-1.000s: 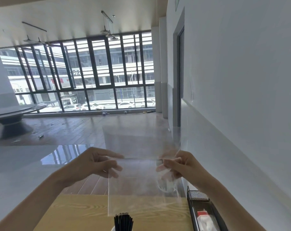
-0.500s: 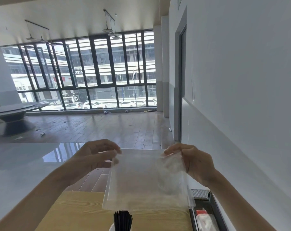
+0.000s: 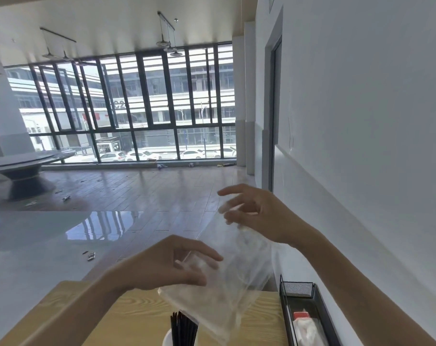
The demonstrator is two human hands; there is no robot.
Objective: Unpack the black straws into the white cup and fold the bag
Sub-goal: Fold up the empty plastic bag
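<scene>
Over one wooden table (image 3: 142, 313), two hands (image 3: 169, 265) (image 3: 259, 213) pinch one clear bag (image 3: 232, 270) loosely, fingers spread.

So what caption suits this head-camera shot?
Both hands, left and right, fold the empty clear bag above black straws.

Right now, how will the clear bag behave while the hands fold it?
The clear bag looks thin and floppy: it sags and wrinkles between the left hand and the right hand. It is probably very light. Its glossy film may slip from a loose grip.
</scene>
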